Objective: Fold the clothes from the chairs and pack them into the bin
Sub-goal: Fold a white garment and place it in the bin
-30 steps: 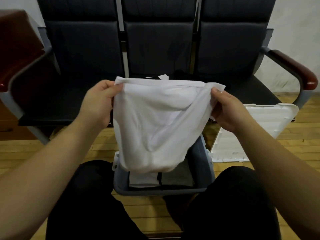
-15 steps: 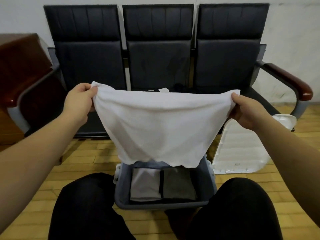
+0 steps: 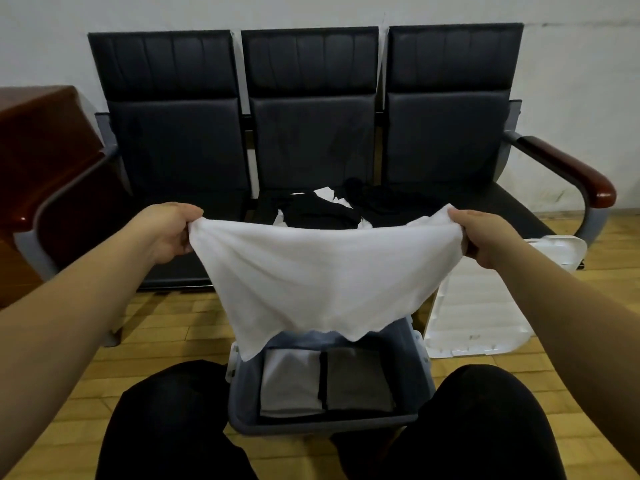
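A white garment (image 3: 322, 275) hangs spread in the air between my hands, above the bin. My left hand (image 3: 166, 232) grips its upper left corner and my right hand (image 3: 488, 237) grips its upper right corner. Below it, between my knees, stands a grey-blue bin (image 3: 420, 372) holding a folded light grey piece (image 3: 289, 386) and a folded darker grey piece (image 3: 356, 382) side by side. On the middle seat of the black three-seat bench (image 3: 311, 140) lies a heap of black and white clothes (image 3: 322, 211).
The bin's white lid (image 3: 485, 306) leans against the bench's right seat. A brown wooden armrest (image 3: 571, 171) ends the bench on the right; a dark brown cabinet (image 3: 45, 161) stands at the left. Wooden floor lies around the bin.
My hands have pulled apart and stretched the white garment wide, then lowered it slightly. The view has tilted up, bringing the clothes heap on the bench into sight.
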A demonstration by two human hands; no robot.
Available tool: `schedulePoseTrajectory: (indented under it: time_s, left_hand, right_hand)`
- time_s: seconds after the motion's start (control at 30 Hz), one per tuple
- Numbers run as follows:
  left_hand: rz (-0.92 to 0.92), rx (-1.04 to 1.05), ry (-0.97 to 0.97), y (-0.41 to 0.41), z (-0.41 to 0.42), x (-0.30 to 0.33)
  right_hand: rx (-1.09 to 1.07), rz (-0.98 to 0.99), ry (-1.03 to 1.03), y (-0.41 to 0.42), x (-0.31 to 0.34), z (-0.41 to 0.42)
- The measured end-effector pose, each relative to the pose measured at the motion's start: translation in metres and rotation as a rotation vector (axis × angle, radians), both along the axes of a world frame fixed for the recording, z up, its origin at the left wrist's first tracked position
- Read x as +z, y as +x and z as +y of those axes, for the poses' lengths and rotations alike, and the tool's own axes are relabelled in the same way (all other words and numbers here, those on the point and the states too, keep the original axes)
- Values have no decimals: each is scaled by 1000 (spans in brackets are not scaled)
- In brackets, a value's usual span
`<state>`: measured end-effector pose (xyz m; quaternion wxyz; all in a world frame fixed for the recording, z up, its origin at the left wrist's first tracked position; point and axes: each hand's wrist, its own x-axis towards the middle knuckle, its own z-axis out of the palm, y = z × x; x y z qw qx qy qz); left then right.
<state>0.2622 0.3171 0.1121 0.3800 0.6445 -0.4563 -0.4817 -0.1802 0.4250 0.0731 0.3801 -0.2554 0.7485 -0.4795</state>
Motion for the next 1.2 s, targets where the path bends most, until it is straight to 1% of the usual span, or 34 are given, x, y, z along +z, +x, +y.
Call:
schedulePoseTrajectory:
  time_s: [0.07, 0.17, 0.37, 0.43, 0.53, 0.63, 0.73, 0.77, 0.83, 0.9, 0.97, 1.0, 1.07, 1.1, 1.13, 1.2]
  left_hand:
    - [60, -42, 21, 4, 1, 1]
    - [92, -129, 7, 6, 5, 5]
    - [35, -199, -111, 9, 9, 10]
    - [-33, -229, -153, 9, 9, 9]
    - [-204, -225, -244, 10, 8, 7]
    - [-373, -198, -328, 10, 7, 5]
    - [-654, -202, -417, 8, 7, 5]
    - [-718, -208, -445, 8, 7, 6]
    - [-773, -214, -486, 9, 6, 5]
    - [-790, -210, -513, 11, 4, 3]
    - [-784, -215, -524, 12, 4, 1]
    - [-766, -222, -519, 12, 3, 0]
    - [-679, -247, -496, 14, 1, -1]
    - [-587, -259, -478, 16, 0, -1]
    - [-449, -264, -453, 16, -1, -2]
    - [-106, -273, -390, 15, -1, -1]
  right_hand:
    - [-1, -85, 17, 0, 0, 1]
    - [89, -141, -27, -7, -4, 2]
    - [226, -127, -31, -17, 2, 6]
    - [274, -115, -42, -19, 6, 7]
    - [370, -80, -40, -23, 13, 8]
    - [407, 89, 10, -22, 16, 6]
    - [336, 365, 53, -16, 13, 3]
    - [312, 463, 65, -15, 12, 2]
    - [280, 618, 86, -11, 11, 3]
    - [264, 701, 99, -9, 10, 3]
    - [270, 705, 89, -9, 10, 3]
    - [274, 674, 65, -10, 9, 4]
    - [252, 535, -38, -13, 8, 4]
    - [224, 451, -101, -13, 8, 5]
    - [193, 362, -161, -12, 10, 6]
    - [128, 210, -242, -7, 11, 6]
